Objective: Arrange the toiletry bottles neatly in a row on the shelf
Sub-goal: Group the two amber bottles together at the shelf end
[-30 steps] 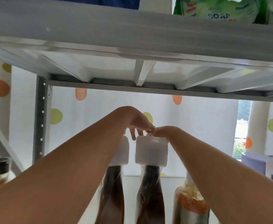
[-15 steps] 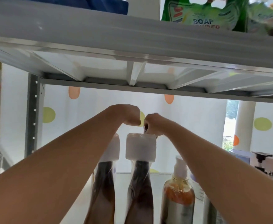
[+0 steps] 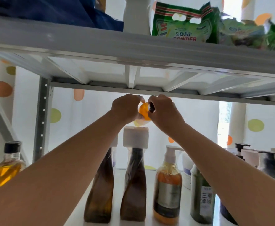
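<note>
Bridging left grip [image 3: 125,108], right grip [image 3: 165,112]: bottle [image 3: 143,111]

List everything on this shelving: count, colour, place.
Tall brown bottles with white caps: two, brown, lower shelf centre.
Orange bottle with white pump: one, orange, right of them.
Dark green bottle: one, green, further right.
Bottles with black pumps: two, dark and pale, far right.
Amber bottle with black cap: one, yellow, far left.
Soap powder bags: two or more, green, upper shelf.
Small round orange bottle: one, orange, between both hands.
Left hand: grips that bottle.
Right hand: pinches its dark top.
</note>
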Demonstrator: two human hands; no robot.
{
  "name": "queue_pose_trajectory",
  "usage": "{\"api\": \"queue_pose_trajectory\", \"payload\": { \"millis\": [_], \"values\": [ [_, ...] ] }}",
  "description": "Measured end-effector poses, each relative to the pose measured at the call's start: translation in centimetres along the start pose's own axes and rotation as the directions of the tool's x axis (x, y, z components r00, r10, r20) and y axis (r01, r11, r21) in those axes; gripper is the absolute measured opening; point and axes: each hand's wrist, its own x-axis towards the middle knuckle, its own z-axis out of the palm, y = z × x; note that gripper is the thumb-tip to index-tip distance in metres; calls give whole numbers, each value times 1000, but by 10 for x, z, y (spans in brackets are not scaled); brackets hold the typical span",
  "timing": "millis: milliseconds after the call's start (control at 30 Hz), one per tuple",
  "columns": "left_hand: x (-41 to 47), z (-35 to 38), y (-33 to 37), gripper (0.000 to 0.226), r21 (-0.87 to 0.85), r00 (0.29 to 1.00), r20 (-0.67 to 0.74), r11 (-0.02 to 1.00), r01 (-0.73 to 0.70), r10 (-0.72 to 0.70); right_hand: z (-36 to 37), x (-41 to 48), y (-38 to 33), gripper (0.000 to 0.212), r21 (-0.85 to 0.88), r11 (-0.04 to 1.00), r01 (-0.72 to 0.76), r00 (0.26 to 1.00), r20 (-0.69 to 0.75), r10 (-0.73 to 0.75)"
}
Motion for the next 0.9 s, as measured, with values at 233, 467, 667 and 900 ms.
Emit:
{"api": "queue_pose_trajectory", "payload": {
  "millis": [233,467,667,900],
  "values": [
    [-47,-16,-1,61,-190,975,-221,979,-71,28,-21,-33,-35,26,-20,994,107,979,-173,-109],
    [-87,-38,-54,69,-298,929,-368,941,-159,40,-28,-40,-116,26,-57,986,154,961,-224,-163],
    [-125,-45,-107,64,-572,929,-354,810,-125,-106,-22,-32,-192,30,-35,991,129,976,-174,-133],
    [-172,-43,-127,60,-759,957,-166,650,30,-239,-15,-27,-232,25,31,999,-33,999,32,32]
  ]
}}
